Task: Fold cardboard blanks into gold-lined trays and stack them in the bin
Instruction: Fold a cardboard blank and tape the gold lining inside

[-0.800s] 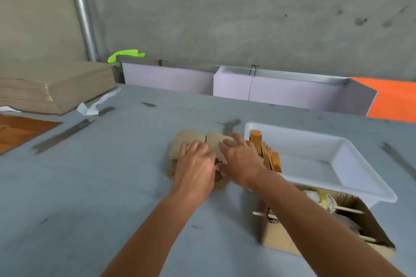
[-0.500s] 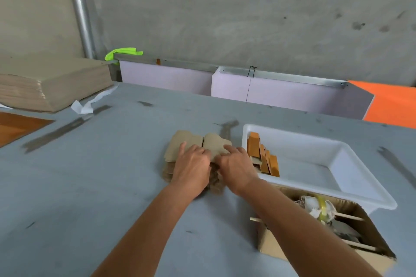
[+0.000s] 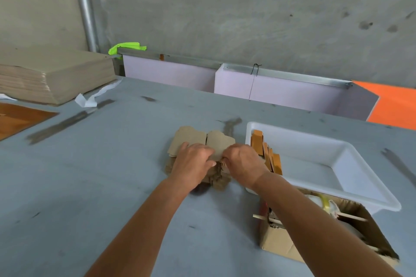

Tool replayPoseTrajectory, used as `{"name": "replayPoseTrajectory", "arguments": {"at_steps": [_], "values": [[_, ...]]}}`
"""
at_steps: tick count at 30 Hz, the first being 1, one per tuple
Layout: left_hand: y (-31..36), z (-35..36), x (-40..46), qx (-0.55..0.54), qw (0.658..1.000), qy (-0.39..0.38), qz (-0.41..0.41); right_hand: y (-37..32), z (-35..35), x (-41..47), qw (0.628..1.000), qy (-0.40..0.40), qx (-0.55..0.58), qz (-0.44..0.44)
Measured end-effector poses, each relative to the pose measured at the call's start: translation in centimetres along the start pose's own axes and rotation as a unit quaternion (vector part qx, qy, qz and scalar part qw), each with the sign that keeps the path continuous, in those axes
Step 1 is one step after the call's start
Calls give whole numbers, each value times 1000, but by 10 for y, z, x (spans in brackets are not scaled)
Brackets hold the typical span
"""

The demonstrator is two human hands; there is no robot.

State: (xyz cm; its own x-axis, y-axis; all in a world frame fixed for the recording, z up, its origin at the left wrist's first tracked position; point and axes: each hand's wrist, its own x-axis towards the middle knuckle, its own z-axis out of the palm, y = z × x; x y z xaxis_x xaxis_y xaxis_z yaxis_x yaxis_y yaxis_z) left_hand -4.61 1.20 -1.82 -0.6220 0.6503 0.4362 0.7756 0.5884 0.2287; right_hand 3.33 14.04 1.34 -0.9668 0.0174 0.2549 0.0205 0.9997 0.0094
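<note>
A broad grey counter (image 3: 94, 186), matt and marked with dark scuffs, was spread beneath a rough concrete wall (image 3: 247, 7), against which a smooth metal pipe (image 3: 85, 7) was set upright. At the far left a thick, squared stack of plain brown card sheets (image 3: 56, 74) was seen on the counter, with a crumpled strip of white paper (image 3: 90, 99) lying just beside it. A white plastic bin (image 3: 326, 164), rectangular with a rolled rim and sloping walls, was placed at the right; folded trays (image 3: 266, 155) with a glossy gold-orange lining were leaned in a row against its near left wall. Below the bin an open corrugated box (image 3: 283, 240) of mixed scraps was partly covered by the right forearm. A small pile of cardboard blanks (image 3: 202, 139), dull tan with scalloped outlines and a slit down the middle of the top sheet, was laid on the counter just left of the bin. Both hands were rested on the near half of the pile. The left hand (image 3: 193, 164) was curled, and its grip was pinched on the top blank's near edge. The right hand (image 3: 243, 162) was likewise curled, its grip closed on the same edge, the fingertips being hidden under the knuckles.
</note>
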Motion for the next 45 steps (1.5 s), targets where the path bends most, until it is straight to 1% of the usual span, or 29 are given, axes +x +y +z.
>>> {"name": "replayPoseTrajectory", "arguments": {"at_steps": [2, 5, 10, 14, 19, 21, 23, 25, 27, 29, 34, 39, 41, 43, 45], "values": [[0, -1, -1, 1, 1000, 4, 5, -1, 1, 0, 1000, 14, 18, 11], [-2, -3, -1, -13, 999, 33, 15, 1, -2, -1, 998, 24, 46, 36], [0, -6, 4, -68, 996, 59, -13, 1, -4, -4, 997, 38, 52, 52], [7, -11, 8, -143, 984, 89, -64, 3, -8, 0, 988, 97, 66, 104], [13, -18, 15, -164, 975, 102, -109, 11, -17, 5, 971, 166, 76, 152], [15, -21, 16, -179, 968, 116, -131, 15, -20, 5, 962, 196, 102, 162], [19, -24, 17, -204, 958, 132, -151, 17, -25, 3, 941, 236, 166, 179], [23, -29, 19, -235, 946, 151, -166, 17, -33, 2, 901, 265, 274, 205], [27, -34, 21, -265, 932, 165, -183, 16, -41, 2, 859, 266, 376, 224], [33, -40, 22, -304, 917, 168, -199, 17, -49, -2, 832, 257, 431, 234], [50, -53, 22, -378, 882, 168, -224, 20, -64, -26, 788, 236, 518, 234], [62, -56, 14, -481, 832, 141, -238, 24, -70, -51, 767, 226, 544, 254], [68, -57, 9, -508, 819, 130, -234, 26, -72, -60, 758, 222, 555, 260], [74, -57, 6, -529, 804, 123, -241, 28, -75, -68, 743, 218, 570, 276], [80, -59, 3, -553, 785, 117, -252, 30, -79, -75, 719, 221, 590, 293]]}}
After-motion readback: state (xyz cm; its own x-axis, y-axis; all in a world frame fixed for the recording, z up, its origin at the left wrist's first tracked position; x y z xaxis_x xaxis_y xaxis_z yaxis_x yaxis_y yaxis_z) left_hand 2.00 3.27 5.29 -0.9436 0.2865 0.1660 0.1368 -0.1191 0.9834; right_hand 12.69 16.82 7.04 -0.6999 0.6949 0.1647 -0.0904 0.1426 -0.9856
